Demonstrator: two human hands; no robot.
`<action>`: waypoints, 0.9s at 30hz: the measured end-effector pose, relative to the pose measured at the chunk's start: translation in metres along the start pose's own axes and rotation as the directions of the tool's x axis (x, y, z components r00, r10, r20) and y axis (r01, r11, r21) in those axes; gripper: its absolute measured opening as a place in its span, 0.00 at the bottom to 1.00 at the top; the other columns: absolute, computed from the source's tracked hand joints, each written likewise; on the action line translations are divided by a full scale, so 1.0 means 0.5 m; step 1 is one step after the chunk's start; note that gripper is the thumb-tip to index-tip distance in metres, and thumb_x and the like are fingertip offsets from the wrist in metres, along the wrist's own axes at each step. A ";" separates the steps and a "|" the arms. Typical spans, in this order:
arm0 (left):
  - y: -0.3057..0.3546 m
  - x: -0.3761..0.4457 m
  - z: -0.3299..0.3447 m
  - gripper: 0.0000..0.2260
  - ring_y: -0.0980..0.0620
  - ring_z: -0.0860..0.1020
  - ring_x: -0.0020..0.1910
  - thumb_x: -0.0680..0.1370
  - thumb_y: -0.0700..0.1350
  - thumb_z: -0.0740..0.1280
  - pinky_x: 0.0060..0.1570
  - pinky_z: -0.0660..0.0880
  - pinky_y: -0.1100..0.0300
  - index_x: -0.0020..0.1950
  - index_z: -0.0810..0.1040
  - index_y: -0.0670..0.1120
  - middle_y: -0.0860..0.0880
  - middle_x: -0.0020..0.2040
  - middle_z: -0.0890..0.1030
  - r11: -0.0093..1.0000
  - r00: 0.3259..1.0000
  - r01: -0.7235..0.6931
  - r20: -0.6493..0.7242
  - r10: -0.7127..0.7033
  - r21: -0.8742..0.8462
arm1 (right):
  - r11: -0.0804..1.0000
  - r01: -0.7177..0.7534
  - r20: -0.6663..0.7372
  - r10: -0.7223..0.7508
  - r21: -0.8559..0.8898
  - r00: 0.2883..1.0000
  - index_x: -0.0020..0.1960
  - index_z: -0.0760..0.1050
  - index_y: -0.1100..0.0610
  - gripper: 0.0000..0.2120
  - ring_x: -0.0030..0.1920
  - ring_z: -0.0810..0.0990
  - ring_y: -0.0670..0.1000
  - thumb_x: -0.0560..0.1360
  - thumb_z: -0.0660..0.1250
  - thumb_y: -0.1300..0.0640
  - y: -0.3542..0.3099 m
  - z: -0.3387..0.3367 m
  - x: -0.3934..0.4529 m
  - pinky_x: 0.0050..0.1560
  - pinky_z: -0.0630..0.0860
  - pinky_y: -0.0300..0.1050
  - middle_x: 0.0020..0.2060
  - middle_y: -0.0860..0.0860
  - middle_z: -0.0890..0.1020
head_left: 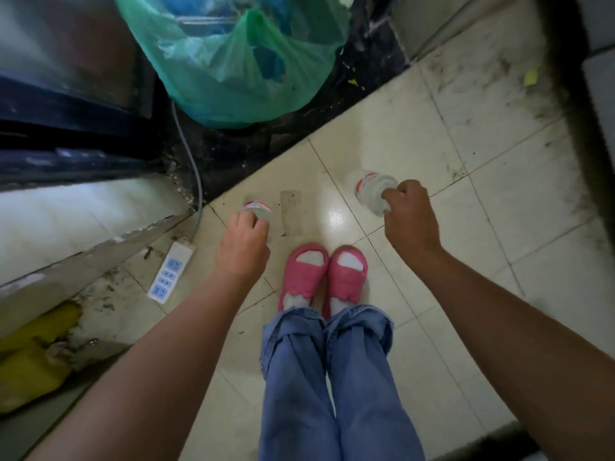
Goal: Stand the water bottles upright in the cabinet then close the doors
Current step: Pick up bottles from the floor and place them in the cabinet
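I look straight down at a tiled floor. My left hand is closed around the top of a clear water bottle with a red and white label; only its lower part shows beyond my fingers. My right hand grips a second clear water bottle with the same label, held by its top, body pointing away from me. Both bottles hang above the floor in front of my feet. A dark cabinet front stands at the upper left; whether its doors are open is unclear.
A large green plastic bag sits on a dark strip of floor ahead. A white power strip with a grey cable lies on the tiles at left. Yellow bags lie at the lower left. My pink slippers stand mid-frame.
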State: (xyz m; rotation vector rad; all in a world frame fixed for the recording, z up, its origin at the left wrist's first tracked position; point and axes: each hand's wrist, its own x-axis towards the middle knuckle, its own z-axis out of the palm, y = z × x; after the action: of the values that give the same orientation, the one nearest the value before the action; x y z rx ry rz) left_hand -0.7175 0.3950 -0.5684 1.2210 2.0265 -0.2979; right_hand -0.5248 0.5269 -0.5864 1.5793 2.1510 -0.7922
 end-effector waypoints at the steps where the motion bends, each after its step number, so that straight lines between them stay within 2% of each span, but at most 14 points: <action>1: 0.026 -0.009 -0.021 0.14 0.40 0.71 0.57 0.75 0.35 0.64 0.53 0.70 0.50 0.60 0.74 0.34 0.36 0.59 0.74 0.999 1.000 -0.030 0.005 0.029 0.027 | 1.000 0.026 -0.016 -0.026 0.014 1.000 0.58 0.73 0.64 0.13 0.57 0.72 0.62 0.74 0.61 0.69 0.008 -0.017 -0.024 0.48 0.73 0.50 0.59 0.63 0.72; 4: 0.113 -0.040 -0.085 0.16 0.43 0.69 0.60 0.77 0.39 0.63 0.57 0.69 0.55 0.64 0.71 0.38 0.40 0.63 0.72 0.987 0.994 -0.109 0.028 0.107 0.120 | 0.992 -0.035 -0.020 0.038 0.121 0.999 0.60 0.73 0.64 0.14 0.58 0.72 0.61 0.75 0.61 0.67 0.035 -0.075 -0.106 0.47 0.72 0.47 0.56 0.60 0.73; 6: 0.182 -0.062 -0.136 0.16 0.41 0.69 0.61 0.75 0.38 0.63 0.59 0.69 0.52 0.63 0.71 0.37 0.38 0.63 0.72 0.961 0.977 -0.212 0.057 0.205 0.176 | 0.980 -0.056 -0.057 0.068 0.192 0.996 0.58 0.75 0.66 0.13 0.57 0.73 0.63 0.74 0.62 0.69 0.055 -0.109 -0.162 0.47 0.73 0.48 0.55 0.62 0.75; 8: 0.254 -0.087 -0.181 0.15 0.35 0.76 0.52 0.67 0.32 0.70 0.50 0.75 0.48 0.52 0.77 0.31 0.32 0.53 0.77 0.890 0.920 -0.389 0.058 0.387 0.238 | 0.962 -0.080 -0.096 0.108 0.259 0.989 0.56 0.76 0.68 0.12 0.55 0.73 0.62 0.73 0.63 0.71 0.071 -0.137 -0.220 0.48 0.74 0.48 0.57 0.65 0.75; 9: 0.289 -0.102 -0.201 0.15 0.33 0.78 0.46 0.61 0.29 0.72 0.44 0.78 0.47 0.47 0.78 0.30 0.30 0.46 0.79 0.846 0.889 -0.453 0.072 0.452 0.282 | 0.934 -0.145 -0.089 0.182 0.325 0.979 0.58 0.75 0.65 0.12 0.53 0.72 0.56 0.75 0.62 0.68 0.079 -0.152 -0.248 0.47 0.71 0.44 0.59 0.62 0.74; 10: 0.326 -0.122 -0.218 0.15 0.32 0.78 0.45 0.60 0.28 0.72 0.43 0.79 0.46 0.46 0.78 0.29 0.29 0.45 0.79 0.809 0.862 -0.502 0.094 0.499 0.307 | 0.901 -0.192 -0.089 0.244 0.388 0.966 0.60 0.73 0.62 0.13 0.50 0.68 0.50 0.77 0.59 0.63 0.087 -0.163 -0.278 0.46 0.66 0.38 0.60 0.58 0.73; 11: 0.362 -0.143 -0.226 0.16 0.32 0.76 0.51 0.65 0.29 0.69 0.49 0.77 0.45 0.51 0.77 0.30 0.30 0.51 0.77 0.780 0.841 -0.537 0.126 0.526 0.323 | 0.859 -0.237 -0.092 0.310 0.454 0.946 0.62 0.72 0.60 0.14 0.49 0.66 0.46 0.79 0.57 0.59 0.099 -0.168 -0.308 0.44 0.62 0.33 0.59 0.55 0.72; 13: 0.424 -0.186 -0.229 0.18 0.38 0.68 0.62 0.73 0.32 0.62 0.59 0.69 0.48 0.63 0.71 0.34 0.35 0.63 0.71 0.736 0.806 -0.588 0.166 0.568 0.336 | 0.805 -0.313 -0.123 0.426 0.504 0.896 0.63 0.71 0.58 0.14 0.53 0.69 0.51 0.80 0.55 0.57 0.120 -0.181 -0.368 0.42 0.57 0.28 0.56 0.52 0.70; 15: 0.478 -0.228 -0.224 0.19 0.41 0.65 0.65 0.75 0.34 0.61 0.62 0.67 0.52 0.66 0.69 0.37 0.38 0.66 0.69 0.672 0.757 -0.646 0.197 0.623 0.361 | 0.697 -0.381 -0.110 0.549 0.607 0.829 0.63 0.71 0.58 0.14 0.59 0.70 0.54 0.79 0.56 0.59 0.134 -0.196 -0.437 0.41 0.56 0.26 0.57 0.53 0.70; 17: 0.531 -0.275 -0.212 0.19 0.42 0.64 0.66 0.75 0.33 0.61 0.64 0.67 0.53 0.66 0.70 0.38 0.39 0.66 0.69 0.543 0.658 -0.741 0.264 0.705 0.394 | 0.611 -0.433 -0.088 0.638 0.663 0.765 0.62 0.72 0.60 0.14 0.61 0.70 0.57 0.78 0.58 0.63 0.145 -0.202 -0.514 0.45 0.59 0.29 0.59 0.56 0.70; 19: 0.580 -0.318 -0.196 0.18 0.42 0.64 0.66 0.75 0.33 0.61 0.64 0.67 0.54 0.66 0.70 0.38 0.40 0.65 0.69 0.408 0.563 -0.808 0.350 0.749 0.425 | 0.543 -0.454 -0.097 0.710 0.706 0.698 0.61 0.74 0.65 0.16 0.60 0.71 0.60 0.74 0.61 0.70 0.150 -0.199 -0.585 0.53 0.70 0.40 0.60 0.63 0.71; 21: 0.636 -0.369 -0.173 0.17 0.42 0.64 0.65 0.75 0.34 0.61 0.61 0.67 0.55 0.65 0.70 0.38 0.40 0.65 0.69 0.267 0.472 -0.847 0.420 0.775 0.460 | 0.458 -0.465 -0.084 0.775 0.758 0.626 0.60 0.74 0.68 0.17 0.61 0.72 0.61 0.73 0.61 0.72 0.159 -0.193 -0.660 0.56 0.76 0.48 0.60 0.66 0.72; 24: 0.710 -0.475 -0.108 0.17 0.43 0.65 0.63 0.74 0.33 0.60 0.57 0.68 0.56 0.62 0.71 0.37 0.40 0.62 0.70 0.059 0.349 -0.874 0.537 0.768 0.483 | 0.300 -0.535 0.022 0.858 0.789 0.514 0.64 0.72 0.63 0.18 0.64 0.69 0.57 0.75 0.60 0.68 0.191 -0.160 -0.789 0.57 0.76 0.48 0.63 0.62 0.69; 27: 0.773 -0.602 -0.019 0.16 0.43 0.66 0.60 0.73 0.32 0.59 0.50 0.68 0.57 0.60 0.72 0.37 0.40 0.60 0.71 -0.153 0.222 -0.873 0.656 0.721 0.463 | 0.150 -0.572 0.105 0.915 0.806 0.389 0.66 0.70 0.63 0.18 0.64 0.68 0.56 0.76 0.59 0.68 0.221 -0.102 -0.926 0.58 0.75 0.46 0.63 0.60 0.69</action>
State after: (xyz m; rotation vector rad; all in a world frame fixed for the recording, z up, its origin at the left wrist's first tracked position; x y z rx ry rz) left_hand -0.3160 0.4010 -0.2877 2.6961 0.3765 -0.6711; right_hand -0.2730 0.2361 -0.3017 3.1430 0.6549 -1.0282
